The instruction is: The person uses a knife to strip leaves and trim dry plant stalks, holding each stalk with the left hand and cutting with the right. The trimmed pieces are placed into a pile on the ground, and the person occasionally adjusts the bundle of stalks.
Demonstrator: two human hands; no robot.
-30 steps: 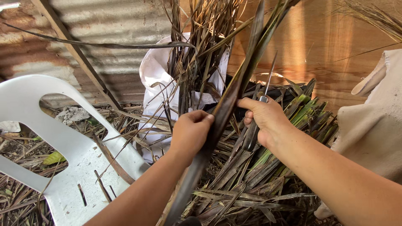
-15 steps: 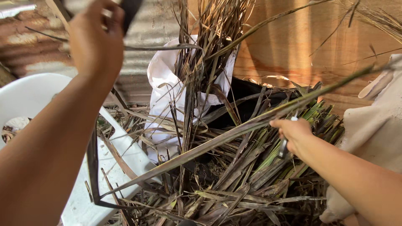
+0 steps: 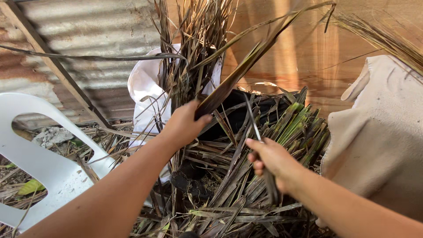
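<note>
Dry brown palm leaf (image 3: 246, 66) slants up and rightward from the left hand (image 3: 185, 123), whose fingers clamp its base; right hand (image 3: 269, 161), lower, grips a thin blade (image 3: 253, 119) pointing upward beside it.

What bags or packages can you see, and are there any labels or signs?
White plastic sack: upright at the back behind the left hand, crumpled, stuffed with dry brown stalks.
Beige cloth sack: right edge, bulging, plain.
No labels, signs or screens show.
</note>
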